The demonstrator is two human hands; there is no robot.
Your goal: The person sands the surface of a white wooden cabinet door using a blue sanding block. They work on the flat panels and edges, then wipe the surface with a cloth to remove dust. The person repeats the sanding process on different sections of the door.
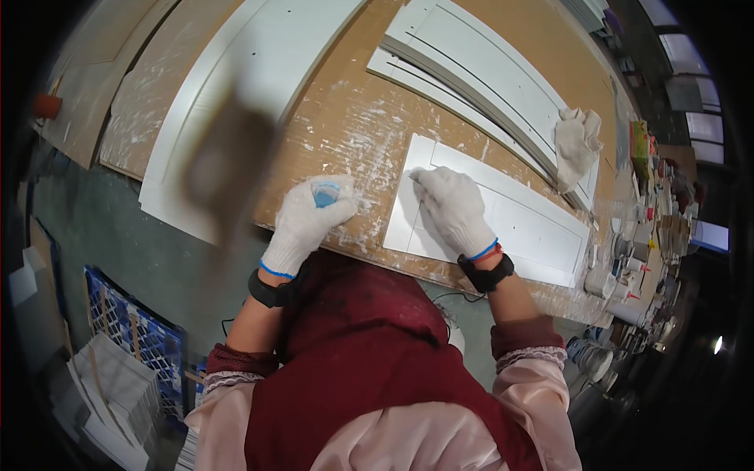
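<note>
My left hand [309,220], in a white knit glove, is closed around a small light-blue object [325,194] just above the bench; its kind does not show. My right hand [452,206], gloved the same way, is over the near-left part of a white panel [518,224] with grooved lines and a few dark holes. Its fingers are pinched together at the panel's left end. A small greyish bit shows at the fingertips, too little to name. The panel lies flat near the front edge of the bench.
Stacked white panels [471,47] lie at the far side, with a crumpled whitish glove or cloth [577,145] on them. A long white panel [228,86] lies to the left. Bottles and tubs [628,290] crowd the right end. A dark blur hides part of the left.
</note>
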